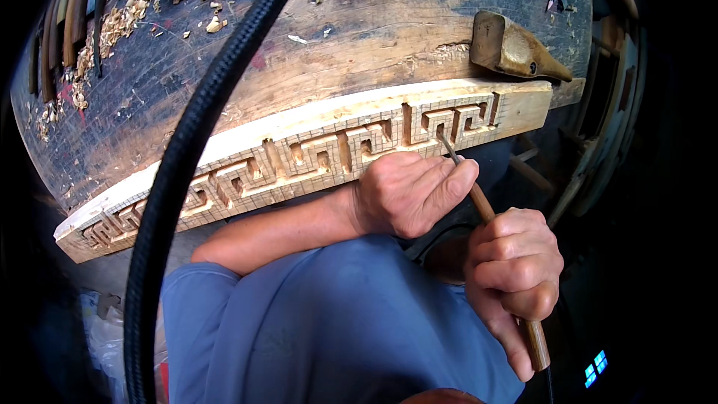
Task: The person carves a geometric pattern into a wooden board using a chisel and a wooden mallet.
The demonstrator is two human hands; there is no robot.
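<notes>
A long pale wooden beam (523, 108) lies along the near edge of the workbench, its near face pencilled with a grid and carved with a stepped key pattern of recesses. My right hand (516, 262) is wrapped round the wooden handle of a carving chisel (482, 202), whose butt sticks out below the fist. My left hand (415, 191) closes on the chisel's metal shank near the blade and rests close against the beam's lower edge. The blade's tip meets a recess toward the right end of the pattern. The fingertips of my left hand are partly hidden.
A wooden mallet (516, 49) lies on the worn workbench (336, 37) behind the beam's right end. Several wooden-handled tools (71, 22) line the left and far edges, among wood shavings (123, 19). A thick black braided cable (198, 127) crosses the view at left.
</notes>
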